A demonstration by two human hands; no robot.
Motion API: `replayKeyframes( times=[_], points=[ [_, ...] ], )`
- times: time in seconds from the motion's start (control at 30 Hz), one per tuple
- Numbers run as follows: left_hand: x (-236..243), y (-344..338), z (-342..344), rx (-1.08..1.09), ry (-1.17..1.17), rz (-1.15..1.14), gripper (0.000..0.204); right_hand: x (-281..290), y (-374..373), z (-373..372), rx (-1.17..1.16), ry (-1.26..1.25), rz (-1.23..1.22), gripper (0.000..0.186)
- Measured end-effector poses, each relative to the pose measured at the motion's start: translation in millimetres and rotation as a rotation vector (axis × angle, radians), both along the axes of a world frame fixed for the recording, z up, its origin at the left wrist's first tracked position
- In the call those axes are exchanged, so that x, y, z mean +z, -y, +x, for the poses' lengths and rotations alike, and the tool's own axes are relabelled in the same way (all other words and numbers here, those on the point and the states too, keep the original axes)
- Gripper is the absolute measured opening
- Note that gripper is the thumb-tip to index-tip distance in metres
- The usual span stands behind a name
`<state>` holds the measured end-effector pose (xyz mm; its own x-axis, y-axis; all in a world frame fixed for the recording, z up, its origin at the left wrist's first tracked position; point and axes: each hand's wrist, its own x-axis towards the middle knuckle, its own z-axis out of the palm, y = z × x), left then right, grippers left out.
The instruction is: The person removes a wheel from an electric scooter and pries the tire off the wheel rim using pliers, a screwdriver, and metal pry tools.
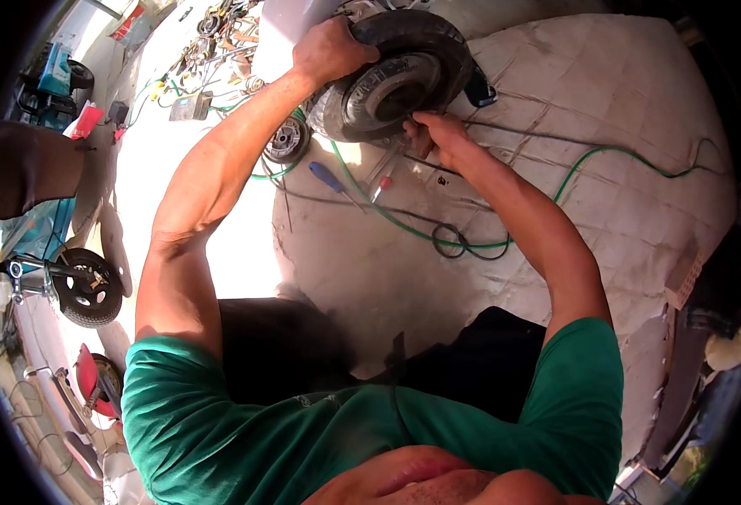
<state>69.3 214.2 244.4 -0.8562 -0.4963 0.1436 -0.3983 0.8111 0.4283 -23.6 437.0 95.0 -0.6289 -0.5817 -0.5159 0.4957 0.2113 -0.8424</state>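
Observation:
A black scooter tyre [421,35] stands tilted over the pale ground, with a grey ring and a dark round middle facing me. My left hand [334,52] grips its upper left edge, thumb over the tread. At its lower right edge is my right hand [439,137], its fingers curled and pressed together close to the rim; what they hold, if anything, cannot be made out. Just below the tyre lie a blue-handled screwdriver [326,177] and a tool with a red and white handle [382,187]. A smaller wheel [288,139] rests beside my left forearm.
A green hose [564,181] and a black cable [370,207] loop across the ground. Loose tools and parts [219,50] are heaped at the far left, near a grey box [191,106]. A scooter wheel [88,288] stands further left. Bricks [684,273] sit at the right edge.

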Motion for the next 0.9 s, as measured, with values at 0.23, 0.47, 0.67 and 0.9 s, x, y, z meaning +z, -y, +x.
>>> replayKeyframes(
  times=[0.23,0.47,0.67,0.9],
  points=[
    [6.2,-11.0,-16.6,-0.080,-0.082,-0.079,0.056,-11.1,-0.4,17.7,-0.078,0.392,-0.185,0.028],
    [-17.1,2.6,-7.7,-0.203,-0.330,-0.133,0.054,63.3,-100.2,11.6,0.450,-0.129,0.423,0.050],
    [1.9,-4.9,-8.5,-0.136,-0.120,-0.104,0.051,167.3,-101.2,-13.3,0.531,-0.819,0.539,0.058],
    [-14.0,4.4,-16.2,-0.121,-0.219,-0.176,0.041,232.4,-43.3,-32.5,0.646,-1.050,0.628,0.053]
  ],
)
